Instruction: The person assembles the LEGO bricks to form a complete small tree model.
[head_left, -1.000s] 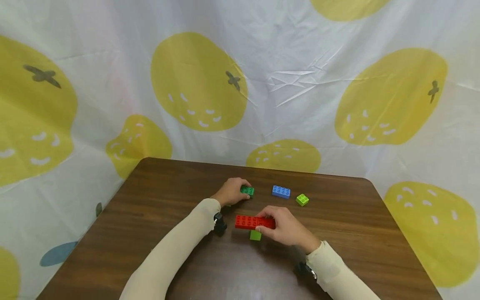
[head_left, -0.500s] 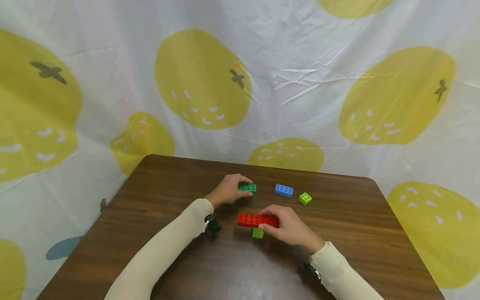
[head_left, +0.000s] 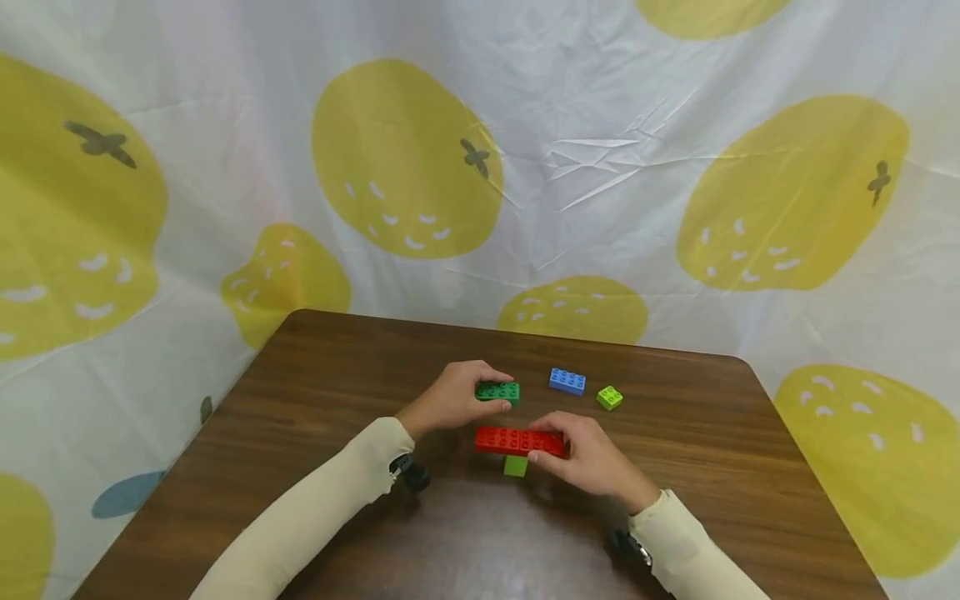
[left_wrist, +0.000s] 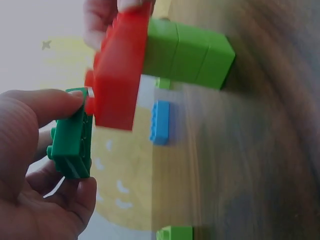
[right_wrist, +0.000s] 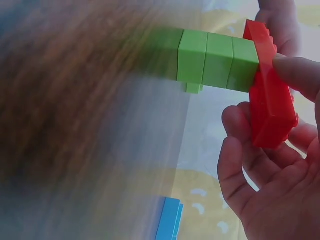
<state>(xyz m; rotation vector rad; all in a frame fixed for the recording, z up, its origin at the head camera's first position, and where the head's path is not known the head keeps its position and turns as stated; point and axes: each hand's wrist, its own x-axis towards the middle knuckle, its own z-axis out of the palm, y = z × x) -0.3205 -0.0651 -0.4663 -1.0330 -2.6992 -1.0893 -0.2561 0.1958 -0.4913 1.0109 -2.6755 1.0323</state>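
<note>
Lemon-print cloth (head_left: 585, 225) hangs behind a brown wooden table (head_left: 360, 358). Leftmost, the left hand (head_left: 453, 398) pinches a dark green brick (head_left: 501, 392) above the tabletop, thumb and fingers parted by its width. Just nearer the person than that grip, a long red piece (head_left: 497, 439) sits across a light green stack (head_left: 515, 467). Off to that grip's right lies a blue brick (head_left: 567, 381). Next, the right hand (head_left: 588, 454) holds the red piece's right end between thumb and fingers; beyond it lies a lime brick (head_left: 610, 397).

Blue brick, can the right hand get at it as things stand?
Probably not while the right hand holds the red layer atop the green stack, though the way to the blue brick looks free.
</note>
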